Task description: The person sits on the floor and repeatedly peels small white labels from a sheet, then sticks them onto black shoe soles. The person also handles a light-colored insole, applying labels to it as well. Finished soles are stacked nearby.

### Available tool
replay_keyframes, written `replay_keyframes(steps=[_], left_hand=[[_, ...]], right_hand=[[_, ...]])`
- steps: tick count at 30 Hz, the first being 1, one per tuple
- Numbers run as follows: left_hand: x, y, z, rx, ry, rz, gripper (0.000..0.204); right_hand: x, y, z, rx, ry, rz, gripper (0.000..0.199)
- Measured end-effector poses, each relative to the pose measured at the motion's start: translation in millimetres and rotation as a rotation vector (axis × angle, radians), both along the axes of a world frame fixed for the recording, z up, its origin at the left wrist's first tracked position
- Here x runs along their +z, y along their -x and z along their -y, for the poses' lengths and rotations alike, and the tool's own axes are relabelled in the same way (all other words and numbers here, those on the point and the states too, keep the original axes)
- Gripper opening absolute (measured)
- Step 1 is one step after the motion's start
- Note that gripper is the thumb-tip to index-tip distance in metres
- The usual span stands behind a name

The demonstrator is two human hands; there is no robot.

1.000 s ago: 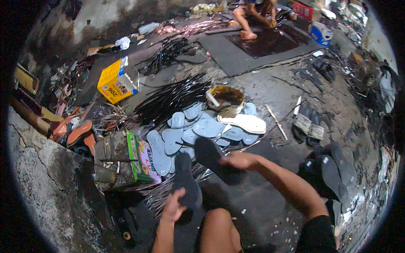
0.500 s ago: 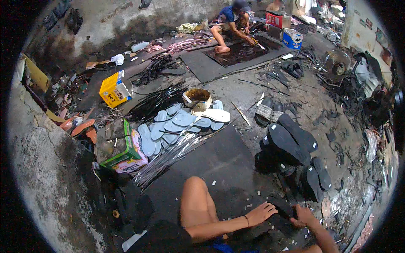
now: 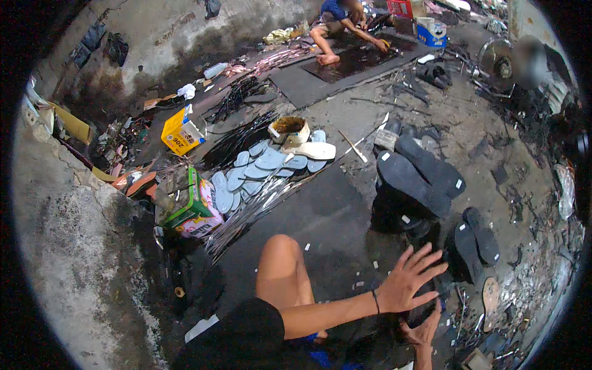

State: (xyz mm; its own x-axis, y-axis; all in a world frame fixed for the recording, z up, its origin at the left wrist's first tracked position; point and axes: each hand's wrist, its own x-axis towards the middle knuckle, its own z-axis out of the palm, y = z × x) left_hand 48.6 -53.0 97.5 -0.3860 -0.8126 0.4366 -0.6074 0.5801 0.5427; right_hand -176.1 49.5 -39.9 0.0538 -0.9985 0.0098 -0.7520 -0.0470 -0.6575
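Observation:
My left hand (image 3: 408, 282) reaches across the front with its fingers spread, above a dark flat piece (image 3: 424, 308). Just below it, my right hand (image 3: 424, 328) curls its thumb and fingers around the near end of that piece. The piece looks like a black sandal sole, but my hands and the dark floor hide much of it. Beyond my hands stands a stack of thick black sandal soles (image 3: 412, 176) with small white labels. Another pair of black soles (image 3: 472, 243) lies to its right. A tan sole (image 3: 490, 302) rests near my right hand.
Grey-blue soles (image 3: 271, 160) lie heaped around a glue-stained tub (image 3: 290, 132), beside thin strips (image 3: 253, 213). A green-and-pink box (image 3: 200, 206) and a yellow box (image 3: 182, 132) stand left. A person (image 3: 339, 28) crouches at a dark sheet (image 3: 348, 65) at the back.
My left hand has lifted off the dark piece, moved up and right, and spread its fingers. My right hand has shifted lower and left. The view has tilted slightly.

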Motion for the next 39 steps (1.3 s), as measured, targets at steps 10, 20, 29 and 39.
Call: replay_keyframes(steps=[10,20,29,39], left_hand=[[-51,-24,4,0.118,-0.256,-0.231,0.057],[-124,8,-15,-0.014,-1.524,-0.701,0.079],[-157,-6,-25,-0.253,-1.21,0.119,0.083],[-66,38,-34,-0.264,-0.782,-0.083,0.07]], right_hand=[[78,-35,37,-0.049,-0.263,-0.298,0.124],[19,-48,-19,-0.419,-0.481,0.87,0.094],[-33,12,-241,-1.223,-0.516,-0.353,0.073],[79,63,-147,-1.021,-0.075,0.932,0.034]])
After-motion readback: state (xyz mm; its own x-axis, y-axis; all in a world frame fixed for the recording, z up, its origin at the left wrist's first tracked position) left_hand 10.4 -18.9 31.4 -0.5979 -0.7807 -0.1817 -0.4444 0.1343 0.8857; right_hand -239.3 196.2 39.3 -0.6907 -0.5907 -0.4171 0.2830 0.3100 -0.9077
